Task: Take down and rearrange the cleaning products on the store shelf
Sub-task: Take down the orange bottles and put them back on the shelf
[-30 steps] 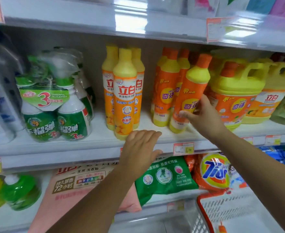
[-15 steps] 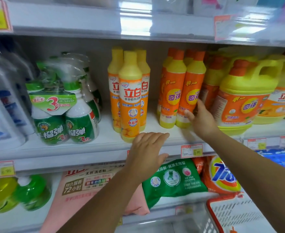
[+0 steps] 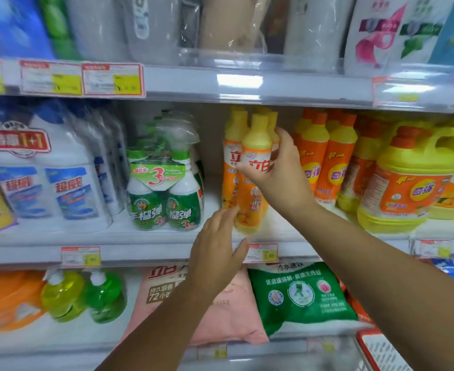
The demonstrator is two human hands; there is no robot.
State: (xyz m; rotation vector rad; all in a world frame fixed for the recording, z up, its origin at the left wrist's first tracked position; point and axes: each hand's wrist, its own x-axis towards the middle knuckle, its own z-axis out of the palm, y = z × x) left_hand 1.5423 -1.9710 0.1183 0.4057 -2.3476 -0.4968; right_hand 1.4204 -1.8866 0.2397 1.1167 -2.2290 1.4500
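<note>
My right grip (image 3: pixel 279 175) wraps the front yellow-capped orange plastic bottle (image 3: pixel 256 140) on the store shelf (image 3: pixel 140 251). My left grip (image 3: pixel 218 253) hovers, fingers straight, beside its base.

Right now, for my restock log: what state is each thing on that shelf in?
front yellow bottle: upright, capped, gripped.
right hand: grips the front yellow bottle.
left hand: open, by its base.
spray bottle pack: upright, wrapped.
orange bottles: upright, capped.

Shop: price-tagged shelves (image 3: pixel 300 89) of detergent bottles (image 3: pixel 327 162).
</note>
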